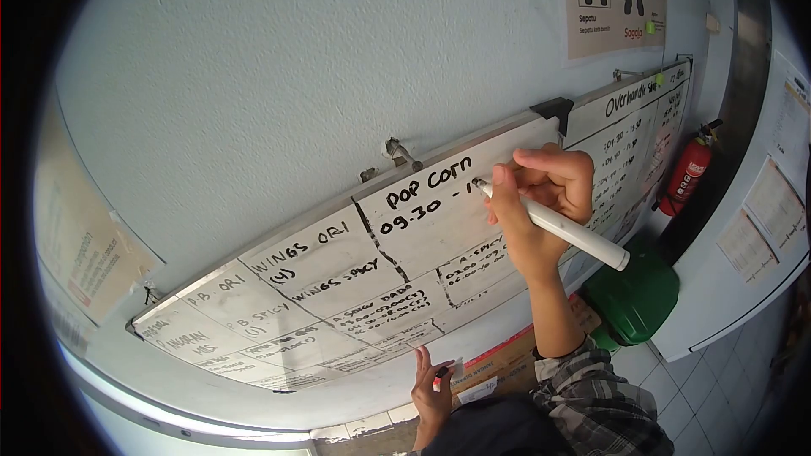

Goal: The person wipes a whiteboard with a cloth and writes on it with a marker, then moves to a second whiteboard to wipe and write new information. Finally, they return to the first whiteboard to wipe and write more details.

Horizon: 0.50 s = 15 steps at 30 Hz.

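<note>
Head view | your right hand [549, 186] clenches the marker [568, 230], tip on the whiteboard [338, 257] | "09.30 -" written, end time seemingly left | left hand [431, 393]: grip unclear.

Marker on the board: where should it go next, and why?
Probably a small slide to the right along the same line. The right hand pinches the marker with its tip on the whiteboard just after "09.30 -" under "POP CORN", and that entry looks unfinished there.
</note>
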Tool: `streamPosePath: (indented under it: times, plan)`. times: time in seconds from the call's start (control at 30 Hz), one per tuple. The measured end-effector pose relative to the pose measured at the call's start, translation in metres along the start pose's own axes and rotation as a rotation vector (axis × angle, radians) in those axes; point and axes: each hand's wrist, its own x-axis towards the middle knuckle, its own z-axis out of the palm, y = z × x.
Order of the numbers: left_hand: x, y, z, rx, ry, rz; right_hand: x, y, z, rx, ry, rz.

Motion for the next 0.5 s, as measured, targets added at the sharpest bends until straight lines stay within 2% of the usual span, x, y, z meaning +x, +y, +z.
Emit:
streamPosePath:
  times: [0.13, 0.2, 0.33, 0.4, 0.5]
  plan:
    - [0.000, -0.003, 0.000, 0.006, -0.001, 0.014, -0.001, 0.001, -0.002, -0.049, 0.037, -0.009]
    - [0.000, -0.006, 0.001, 0.001, 0.001, 0.017, 0.000, 0.004, -0.005, -0.206, -0.007, -0.171]
    - [0.001, -0.002, 0.001, -0.014, -0.007, -0.010, 0.001, 0.001, -0.006, -0.204, -0.070, -0.130]
    - [0.003, 0.000, 0.000, -0.014, -0.001, -0.004, 0.000, 0.007, -0.012, -0.191, 0.075, -0.109]
    - [0.004, 0.003, -0.002, -0.005, -0.018, -0.003, 0.001, 0.007, -0.014, -0.165, 0.062, -0.085]
